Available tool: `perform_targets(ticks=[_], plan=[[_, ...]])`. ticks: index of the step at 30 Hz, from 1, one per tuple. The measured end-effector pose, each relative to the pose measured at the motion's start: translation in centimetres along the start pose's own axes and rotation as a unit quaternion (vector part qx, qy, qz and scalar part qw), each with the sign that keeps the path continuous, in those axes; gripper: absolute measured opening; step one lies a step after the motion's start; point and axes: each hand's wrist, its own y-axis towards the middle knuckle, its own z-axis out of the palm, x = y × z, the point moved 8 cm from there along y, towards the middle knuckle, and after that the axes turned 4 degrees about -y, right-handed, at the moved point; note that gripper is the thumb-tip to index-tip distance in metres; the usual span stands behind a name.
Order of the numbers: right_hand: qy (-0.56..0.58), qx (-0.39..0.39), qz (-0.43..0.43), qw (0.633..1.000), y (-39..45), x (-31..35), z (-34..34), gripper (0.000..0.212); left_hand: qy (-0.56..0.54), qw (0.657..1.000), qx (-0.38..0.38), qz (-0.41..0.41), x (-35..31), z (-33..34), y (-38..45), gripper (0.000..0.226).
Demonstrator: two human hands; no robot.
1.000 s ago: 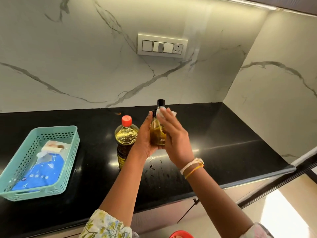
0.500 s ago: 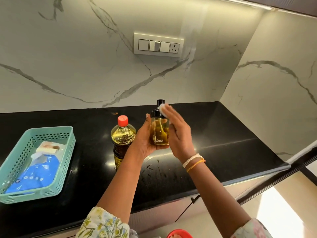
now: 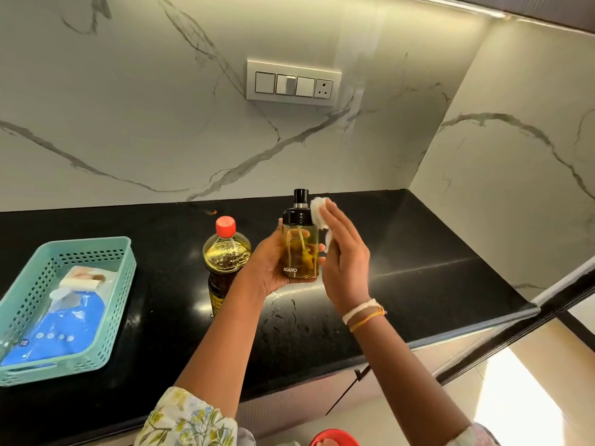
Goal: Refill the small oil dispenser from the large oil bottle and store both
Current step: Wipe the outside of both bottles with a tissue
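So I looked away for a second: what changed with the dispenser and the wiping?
The right hand slid its white tissue from the dispenser's side up to the black cap. The left hand kept gripping the dispenser above the counter. The bottle and basket stayed put.

Home kitchen: black countertop (image 3: 418,252), marble backsplash (image 3: 128,107), switch plate (image 3: 293,82).

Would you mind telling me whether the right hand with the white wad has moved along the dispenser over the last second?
Yes. The right hand has slid its white wad up the side of the dispenser, now beside its black cap.
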Motion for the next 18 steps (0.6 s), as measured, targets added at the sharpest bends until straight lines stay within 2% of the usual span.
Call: perform_targets(ticks=[3, 6, 9, 11, 14, 16, 18], plan=[[0.007, 0.071, -0.029, 0.997, -0.5, 0.7, 1.6, 0.061, -0.019, 1.000, 0.005, -0.009, -0.3, 0.6, -0.3, 0.050], [-0.003, 0.099, -0.088, 0.991, -4.6, 0.9, 1.9, 0.056, -0.002, 1.000, -0.027, -0.005, -1.0, -0.2, 0.1, 0.054], [-0.020, 0.098, -0.113, 0.988, -7.6, 0.9, 1.4, 0.047, 0.032, 0.996, -0.078, -0.008, -1.0, -1.6, 0.3, 0.072], [0.009, 0.045, -0.086, 0.995, -6.6, 0.6, 0.3, 0.043, 0.043, 0.997, -0.068, -0.010, -0.9, -1.5, 0.4, 0.079], [0.062, -0.054, 0.010, 0.997, -2.4, -0.2, -1.2, 0.045, 0.038, 0.998, -0.040, -0.011, -0.7, -0.8, 0.1, 0.081], [0.073, -0.026, 0.065, 0.995, 0.4, -0.5, -0.2, 0.047, 0.049, 0.998, -0.029, 0.000, -0.6, -0.5, -0.1, 0.085], [0.054, 0.052, 0.075, 0.994, 1.2, -0.5, 1.6, 0.048, 0.058, 0.998, -0.006, 0.012, -0.7, -0.1, -0.2, 0.090]])
